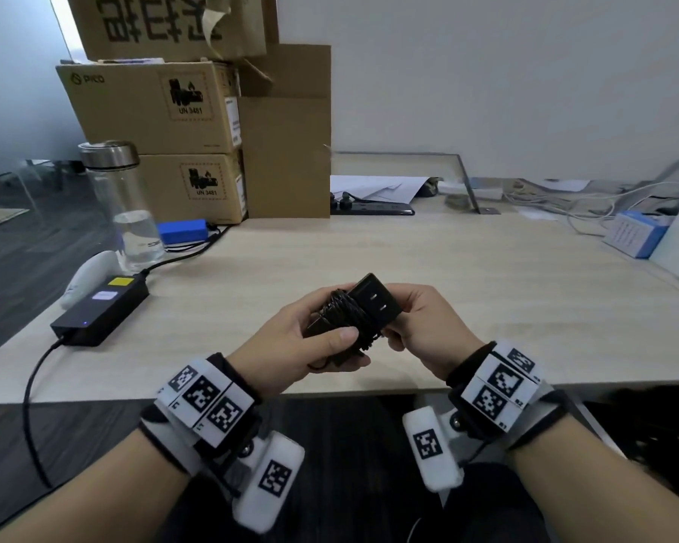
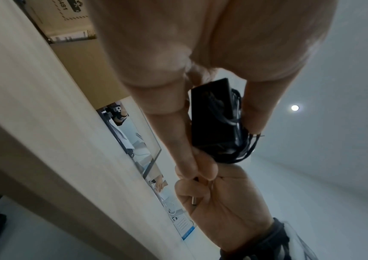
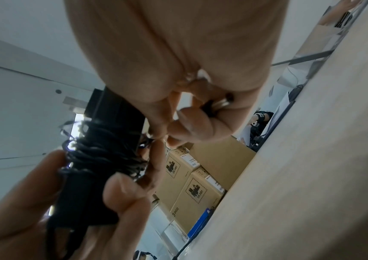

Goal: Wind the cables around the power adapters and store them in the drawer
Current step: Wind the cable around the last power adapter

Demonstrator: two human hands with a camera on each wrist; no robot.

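Black power adapter [image 1: 363, 307] (its cable [image 1: 344, 307] wound around its middle) is held above the desk's [image 1: 487, 307] near edge; the left hand [image 1: 291, 346] grips its body, while the right hand [image 1: 424, 323] pinches the cable's metal-tipped plug [image 3: 220, 103].

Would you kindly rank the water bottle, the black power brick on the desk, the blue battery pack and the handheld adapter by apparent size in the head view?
1. Water bottle, largest.
2. Power brick.
3. Adapter, partly hidden by the left hand and right hand, and nearest the camera, so its rank is unsure.
4. Battery pack, farther away.
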